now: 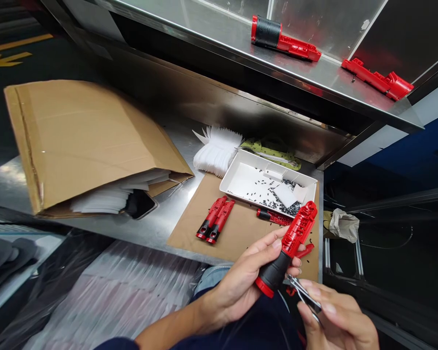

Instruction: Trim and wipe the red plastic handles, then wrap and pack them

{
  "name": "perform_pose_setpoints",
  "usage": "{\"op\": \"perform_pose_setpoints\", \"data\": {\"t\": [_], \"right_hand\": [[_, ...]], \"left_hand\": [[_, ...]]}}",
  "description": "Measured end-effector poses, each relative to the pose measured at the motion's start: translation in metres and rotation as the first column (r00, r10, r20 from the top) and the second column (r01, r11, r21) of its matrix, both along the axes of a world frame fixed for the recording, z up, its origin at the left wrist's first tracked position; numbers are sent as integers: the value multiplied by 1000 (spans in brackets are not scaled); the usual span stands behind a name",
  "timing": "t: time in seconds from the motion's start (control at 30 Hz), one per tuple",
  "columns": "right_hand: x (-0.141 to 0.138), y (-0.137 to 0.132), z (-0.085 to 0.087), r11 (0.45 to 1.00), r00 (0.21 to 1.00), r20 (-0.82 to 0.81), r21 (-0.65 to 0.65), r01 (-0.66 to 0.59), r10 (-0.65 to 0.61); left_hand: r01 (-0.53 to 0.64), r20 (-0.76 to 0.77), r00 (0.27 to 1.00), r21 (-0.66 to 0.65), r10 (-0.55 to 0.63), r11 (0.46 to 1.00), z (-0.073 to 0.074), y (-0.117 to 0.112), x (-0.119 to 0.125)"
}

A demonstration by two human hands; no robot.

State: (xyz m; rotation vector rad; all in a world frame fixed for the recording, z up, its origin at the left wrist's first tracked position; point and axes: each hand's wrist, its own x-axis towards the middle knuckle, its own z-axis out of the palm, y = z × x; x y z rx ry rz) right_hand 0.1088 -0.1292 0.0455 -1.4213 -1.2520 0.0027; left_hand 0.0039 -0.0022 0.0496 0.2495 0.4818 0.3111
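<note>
"Head view first: where did you have the red plastic housing (295, 238) with its black rubber grip (273, 274)?"

"Your left hand (237, 287) held it up over the near right corner of the brown card sheet (219, 248), fingers curled closed around the grip."

"And your right hand (337, 316)?"

"Its fingers pinched small steel pliers (302, 294), their tips just beside the grip."

"What could have gone wrong?"

"A slip of those pliers could have nicked your left hand. A careless elbow could have tipped the white tray (237, 163) and scattered its black bits (273, 192) across the counter (146, 233)."
</note>
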Motion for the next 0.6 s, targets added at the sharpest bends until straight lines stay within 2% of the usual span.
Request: {"op": "perform_pose_setpoints", "data": {"t": [0.07,0.23,0.6], "right_hand": [[-3,5,2,999,999,-14,22,-32,32],[-10,14,2,1000,1000,-6,24,-20,20],[-16,13,-7,996,997,-33,61,66,-64]], "left_hand": [[2,-17,1000,-7,-2,1000,1,0,0],[14,-42,999,-17,-15,1000,0,-2,-1],[20,-49,999,-3,-21,1000,-1,-3,0]]}}
